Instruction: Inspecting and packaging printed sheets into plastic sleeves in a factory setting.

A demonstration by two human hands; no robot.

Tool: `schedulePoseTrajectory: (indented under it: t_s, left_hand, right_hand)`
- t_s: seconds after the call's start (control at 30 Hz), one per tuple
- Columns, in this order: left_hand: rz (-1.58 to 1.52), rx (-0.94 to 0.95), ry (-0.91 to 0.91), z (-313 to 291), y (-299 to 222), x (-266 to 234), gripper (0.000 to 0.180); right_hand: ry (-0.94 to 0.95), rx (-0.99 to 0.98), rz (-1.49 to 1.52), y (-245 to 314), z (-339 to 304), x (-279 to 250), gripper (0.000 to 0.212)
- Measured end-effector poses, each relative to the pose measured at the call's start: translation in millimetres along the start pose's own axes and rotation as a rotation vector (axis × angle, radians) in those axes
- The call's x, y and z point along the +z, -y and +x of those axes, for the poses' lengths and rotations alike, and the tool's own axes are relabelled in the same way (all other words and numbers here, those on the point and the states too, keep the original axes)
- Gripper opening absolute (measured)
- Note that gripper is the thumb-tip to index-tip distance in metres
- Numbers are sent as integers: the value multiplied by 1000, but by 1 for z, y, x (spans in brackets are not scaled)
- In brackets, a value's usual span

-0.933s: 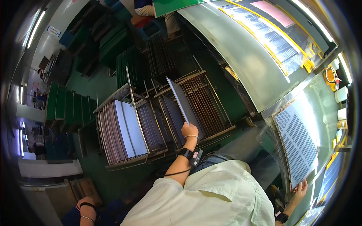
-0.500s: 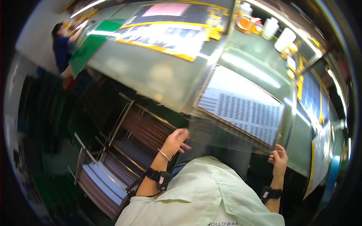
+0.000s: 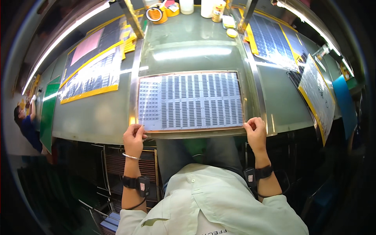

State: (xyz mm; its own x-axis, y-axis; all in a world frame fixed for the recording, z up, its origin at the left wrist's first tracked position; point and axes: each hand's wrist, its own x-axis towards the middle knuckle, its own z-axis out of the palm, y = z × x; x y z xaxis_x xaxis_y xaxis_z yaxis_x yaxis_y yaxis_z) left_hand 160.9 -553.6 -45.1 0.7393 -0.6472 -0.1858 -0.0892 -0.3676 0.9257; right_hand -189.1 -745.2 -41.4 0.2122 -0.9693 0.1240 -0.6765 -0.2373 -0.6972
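A flat blue-grey panel [image 3: 190,103] patterned with rows of dark slots lies on the glassy bench top in front of me, a thin copper-coloured border round it. At its near left corner my left hand [image 3: 134,138] is closed, thumb and fingers pinched on the corner. My right hand [image 3: 255,132] pinches the near right corner the same way. A light streak crosses the panel's left part; I cannot tell whether a clear film lies over it.
Tape rolls [image 3: 156,15] and white bottles [image 3: 187,6] stand along the bench's far edge. Yellow-edged films [image 3: 92,74] lie left; a yellow-edged sheet [image 3: 318,94] leans right. Below the bench stands a rack [image 3: 131,168] of panels. A co-worker [image 3: 27,125] handles a green board [image 3: 49,109] far left.
My view has turned to face the bench squarely. Both hands, loose near the panel's front side before, have come onto its near corners and closed there.
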Motion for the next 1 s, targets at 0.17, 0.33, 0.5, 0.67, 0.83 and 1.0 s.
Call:
schedulePoseTrajectory:
  t_s: [0.17,0.33,0.5,0.67,0.83,1.0]
  left_hand:
    - [-17,-12,16,1,2,-3,12]
    - [-33,-9,33,2,2,-5,13]
    - [-67,-19,35,1,4,-6,12]
    - [-99,-34,50,3,-1,-4,10]
    - [-120,-54,1,1,1,-9,7]
    - [338,252,-212,5,6,-1,15]
  right_hand:
    - [-1,1,-60,1,4,2,14]
    - [67,45,-54,2,7,-1,14]
    - [120,102,-9,-1,8,-4,15]
    - [131,117,-20,0,10,-5,15]
    - [146,-27,-138,0,11,0,18]
    - [168,-6,-71,-11,10,-5,19]
